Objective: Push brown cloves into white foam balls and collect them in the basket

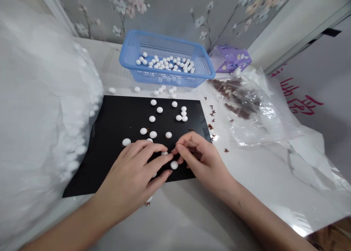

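Observation:
My left hand (137,172) is over the black mat (120,112), its fingers bent and holding a white ball (164,153) among the fingertips. To its right, my right hand (201,158) has thumb and index finger pinched together beside the left fingertips; whatever they hold is too small to make out. Another white ball (174,165) lies between the hands. Several more white balls (153,134) are scattered on the mat, some with small brown star-shaped pieces (168,138) showing beneath them.
A blue basket (167,77) with many white balls stands behind the mat. Brown pieces (210,126) lie at the mat's right edge, near a clear bag (246,105) of brown bits. A purple packet (233,59) is behind. A large white bag (41,116) of balls fills the left.

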{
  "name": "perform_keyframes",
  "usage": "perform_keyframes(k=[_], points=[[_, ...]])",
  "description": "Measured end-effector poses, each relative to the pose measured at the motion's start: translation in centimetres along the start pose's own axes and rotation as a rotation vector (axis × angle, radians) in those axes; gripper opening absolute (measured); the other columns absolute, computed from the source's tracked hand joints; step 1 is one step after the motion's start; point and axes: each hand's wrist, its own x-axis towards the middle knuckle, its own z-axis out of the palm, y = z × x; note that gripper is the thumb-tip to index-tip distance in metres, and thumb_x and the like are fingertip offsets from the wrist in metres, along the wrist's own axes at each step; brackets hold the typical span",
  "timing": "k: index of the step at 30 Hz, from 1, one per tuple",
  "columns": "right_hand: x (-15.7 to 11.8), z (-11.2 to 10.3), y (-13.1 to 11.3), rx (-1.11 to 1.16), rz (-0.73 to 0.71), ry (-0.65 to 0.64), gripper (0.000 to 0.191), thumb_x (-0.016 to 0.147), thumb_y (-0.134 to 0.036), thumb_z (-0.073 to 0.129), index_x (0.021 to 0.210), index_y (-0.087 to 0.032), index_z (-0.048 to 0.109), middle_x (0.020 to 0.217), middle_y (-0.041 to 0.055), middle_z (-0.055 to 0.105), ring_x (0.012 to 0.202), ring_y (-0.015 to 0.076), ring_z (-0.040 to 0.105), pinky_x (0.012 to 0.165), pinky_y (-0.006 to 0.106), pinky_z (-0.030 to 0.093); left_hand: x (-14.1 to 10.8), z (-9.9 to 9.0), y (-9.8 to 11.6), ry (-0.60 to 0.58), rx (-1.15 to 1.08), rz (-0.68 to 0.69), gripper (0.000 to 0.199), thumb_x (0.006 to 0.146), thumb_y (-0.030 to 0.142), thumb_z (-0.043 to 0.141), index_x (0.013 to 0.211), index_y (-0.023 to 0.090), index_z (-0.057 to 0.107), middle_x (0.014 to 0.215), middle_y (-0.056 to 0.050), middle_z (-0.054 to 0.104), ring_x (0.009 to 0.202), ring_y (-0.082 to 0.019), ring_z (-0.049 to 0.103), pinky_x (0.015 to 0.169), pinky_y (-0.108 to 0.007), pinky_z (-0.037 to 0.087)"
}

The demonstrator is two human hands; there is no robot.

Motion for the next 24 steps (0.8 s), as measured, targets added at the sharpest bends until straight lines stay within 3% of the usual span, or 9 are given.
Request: perform_keyframes(k=[3, 6, 9, 13, 17, 24], points=[[0.1, 0.1, -0.1, 0.140, 0.065, -0.044, 0.014, 0.086, -0.032, 0.049, 0.082, -0.019, 0.050, 0.081, 0.0013, 0.064, 0.065, 0.0101, 0.063, 0.055, 0.021, 0.049, -0.1, 0.1, -0.2, -0.031, 0.006, 0.013, 0.018, 0.080, 0.026, 0.058, 0.096, 0.027, 0.066, 0.101, -0.002, 0.066, 0.095, -0.022, 0.055, 0.080, -0.039, 0.045], [0.1, 0.0, -0.2, 0.162, 0.042, -0.015, 0.014, 0.085, -0.032, 0.051, 0.081, -0.019, 0.052, 0.081, 0.0017, 0.063, 0.068, 0.0115, 0.064, 0.058, 0.022, 0.052, -0.1, -0.1, -0.1, -0.005, -0.090, -0.015, 0.016, 0.081, 0.025, 0.057, 0.093, 0.028, 0.067, 0.099, -0.001, 0.066, 0.094, -0.020, 0.058, 0.082, -0.037, 0.047], [-0.1, -0.1, -0.1, 0.039, -0.118, 0.160, 0.010, 0.084, -0.029, 0.054, 0.082, -0.019, 0.056, 0.079, 0.0011, 0.060, 0.063, 0.0103, 0.060, 0.054, 0.022, 0.050, 0.1, -0.5, 0.2, 0.044, -0.335, -0.168, 0.018, 0.080, 0.026, 0.058, 0.096, 0.029, 0.066, 0.092, 0.001, 0.068, 0.085, -0.016, 0.062, 0.076, -0.030, 0.051], [-0.6, 0.0, 0.0, -0.113, -0.390, 0.312, 0.003, 0.082, -0.019, 0.056, 0.083, -0.021, 0.058, 0.078, 0.0011, 0.057, 0.058, 0.0093, 0.051, 0.049, 0.023, 0.045, 0.4, -0.8, 0.6, -0.029, -0.691, -0.462, 0.017, 0.077, 0.028, 0.062, 0.093, 0.029, 0.067, 0.081, 0.002, 0.071, 0.068, -0.013, 0.066, 0.056, -0.020, 0.054], [-0.9, 0.2, 0.0, -0.157, -0.516, 0.256, 0.011, 0.082, -0.013, 0.055, 0.087, -0.022, 0.057, 0.080, 0.0019, 0.057, 0.062, 0.0102, 0.052, 0.051, 0.024, 0.045, 0.5, -0.6, 0.6, -0.061, -0.888, -0.559, 0.012, 0.074, 0.025, 0.066, 0.086, 0.027, 0.067, 0.082, 0.003, 0.071, 0.073, -0.013, 0.067, 0.063, -0.020, 0.057], [-0.8, 0.4, 0.3, -0.243, -0.553, 0.163, 0.011, 0.083, -0.012, 0.052, 0.089, -0.021, 0.056, 0.083, 0.0024, 0.057, 0.061, 0.0098, 0.052, 0.052, 0.024, 0.045, 0.9, -0.8, 0.4, -0.074, -0.968, -0.612, 0.006, 0.074, 0.028, 0.066, 0.078, 0.024, 0.067, 0.077, 0.002, 0.071, 0.071, -0.014, 0.068, 0.063, -0.022, 0.057]])
